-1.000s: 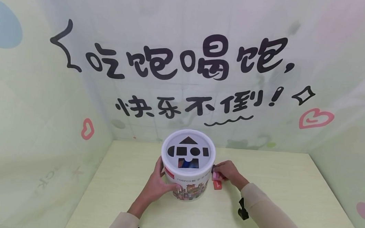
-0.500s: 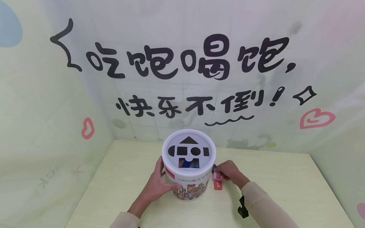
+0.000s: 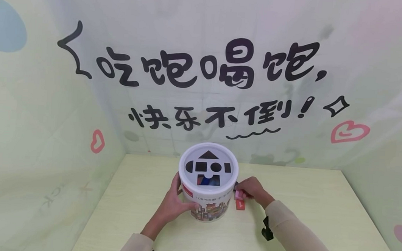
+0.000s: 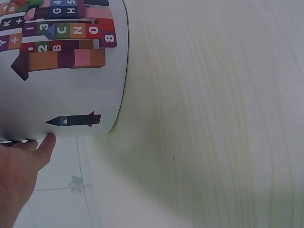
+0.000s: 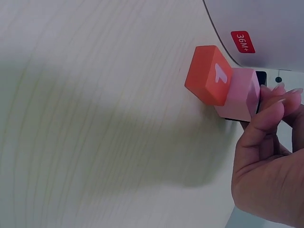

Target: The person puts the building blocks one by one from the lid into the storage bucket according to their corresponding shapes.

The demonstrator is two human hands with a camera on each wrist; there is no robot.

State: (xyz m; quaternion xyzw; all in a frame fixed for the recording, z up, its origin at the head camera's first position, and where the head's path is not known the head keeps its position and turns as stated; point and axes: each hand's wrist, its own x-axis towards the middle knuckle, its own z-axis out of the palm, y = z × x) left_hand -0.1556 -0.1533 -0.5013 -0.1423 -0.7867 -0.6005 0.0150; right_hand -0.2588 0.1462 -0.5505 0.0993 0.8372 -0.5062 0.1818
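Observation:
A white bucket with shape cut-outs in its lid stands upright on the table. My left hand grips its left side, thumb across the front; in the left wrist view, fingertips press the printed wall. Against the bucket's right side are a red block marked 1, a pink block touching it, and a dark block mostly hidden behind the pink one. My right hand pinches the dark block with bent fingers and thumb, close to the pink block's edge. The fingers partly cover the dark block in the head view.
The pale wooden tabletop extends around the bucket. Printed fabric walls close it in at the back and both sides. Blue and other colours show through the lid's lowest cut-out. A black strap sits at the right wrist.
The head view has shifted very slightly, and the red block sits a touch lower in it. Both hands keep nearly the same pose, and the bucket stays in place.

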